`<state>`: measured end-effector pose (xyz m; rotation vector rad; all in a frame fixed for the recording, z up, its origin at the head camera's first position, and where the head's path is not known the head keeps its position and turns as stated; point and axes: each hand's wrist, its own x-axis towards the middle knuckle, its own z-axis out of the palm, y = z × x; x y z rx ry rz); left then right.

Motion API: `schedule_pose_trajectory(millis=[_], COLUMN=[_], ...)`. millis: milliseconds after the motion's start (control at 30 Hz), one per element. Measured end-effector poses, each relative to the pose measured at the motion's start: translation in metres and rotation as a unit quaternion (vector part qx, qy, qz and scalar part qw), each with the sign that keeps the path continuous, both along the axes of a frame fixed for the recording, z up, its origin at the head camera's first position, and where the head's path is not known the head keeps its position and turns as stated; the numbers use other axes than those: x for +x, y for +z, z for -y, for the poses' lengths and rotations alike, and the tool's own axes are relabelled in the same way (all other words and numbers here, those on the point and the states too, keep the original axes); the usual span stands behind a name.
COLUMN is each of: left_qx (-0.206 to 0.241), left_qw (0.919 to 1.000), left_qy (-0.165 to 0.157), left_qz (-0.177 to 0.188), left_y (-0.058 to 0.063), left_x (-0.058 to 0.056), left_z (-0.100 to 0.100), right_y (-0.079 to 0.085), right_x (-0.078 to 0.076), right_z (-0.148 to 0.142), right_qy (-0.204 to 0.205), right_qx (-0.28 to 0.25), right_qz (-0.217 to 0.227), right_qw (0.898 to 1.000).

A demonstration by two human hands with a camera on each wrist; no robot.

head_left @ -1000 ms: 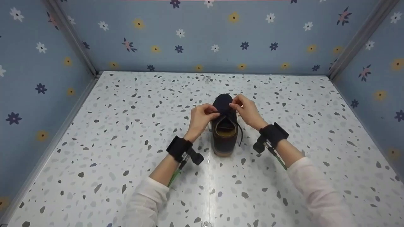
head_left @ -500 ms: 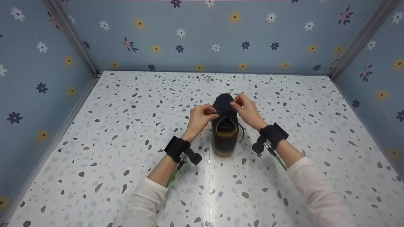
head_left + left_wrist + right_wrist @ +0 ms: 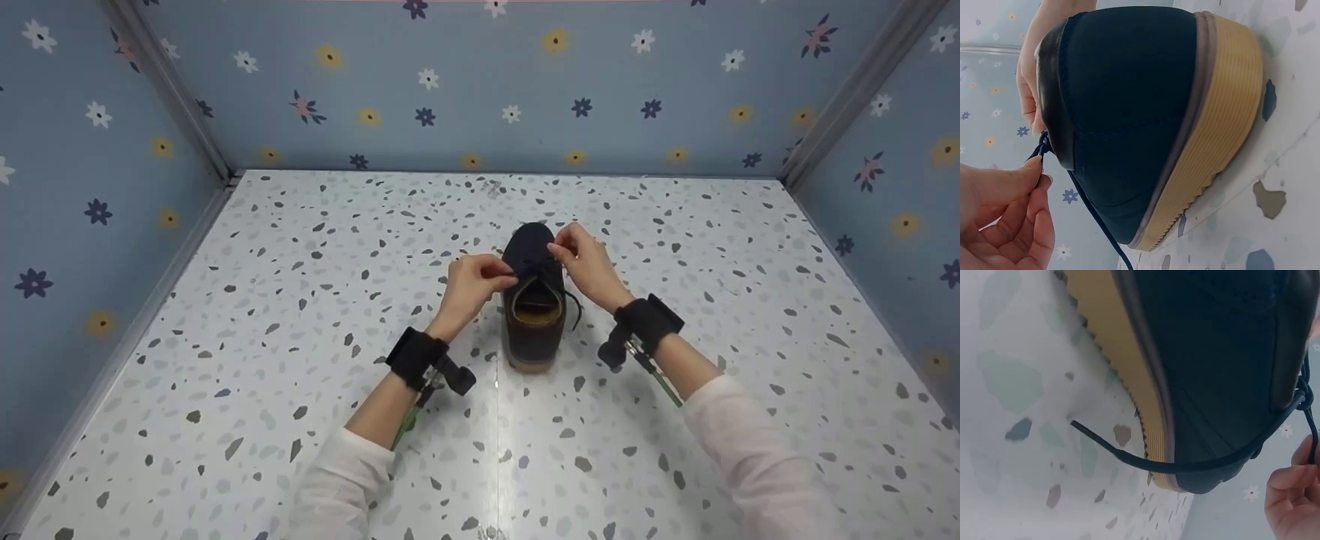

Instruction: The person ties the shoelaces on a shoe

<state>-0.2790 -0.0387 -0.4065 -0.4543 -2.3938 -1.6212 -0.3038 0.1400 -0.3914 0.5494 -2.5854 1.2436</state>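
Note:
A dark blue lace-up shoe (image 3: 534,349) with a tan ridged sole stands upright, toe pointing away and heel towards me. Beside its opening, my left hand (image 3: 471,286) pinches a dark shoelace between thumb and index finger. On the other side my right hand (image 3: 587,264) pinches another part of the lace. In the right wrist view a lace knot (image 3: 1303,397) sits at the top of the shoe, and a loose shoelace end (image 3: 1202,467) hangs over its side to near the table. Another shoelace length (image 3: 1094,212) hangs down the near side in the left wrist view.
The shoe stands on a white speckled table (image 3: 315,330). Blue flower-patterned panels (image 3: 480,90) enclose the back and both sides. Each wrist wears a black strap with a small camera and green cable.
My left hand has drawn slightly left and towards me, away from the knot. The loose lace end on the right has risen a little. My right hand has barely moved.

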Motion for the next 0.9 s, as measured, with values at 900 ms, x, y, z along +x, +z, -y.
schedule_pose_trajectory(millis=[900], left_qx=[-0.031], left_qw=[0.9977], left_qy=[-0.053], left_qz=[-0.028], left_y=[0.002], left_x=[0.003], left_z=[0.008], right_y=[-0.009], right_x=[-0.004], right_z=[-0.012], right_qy=[-0.013], right_qx=[0.063], right_qz=[-0.030], right_qw=[0.997])
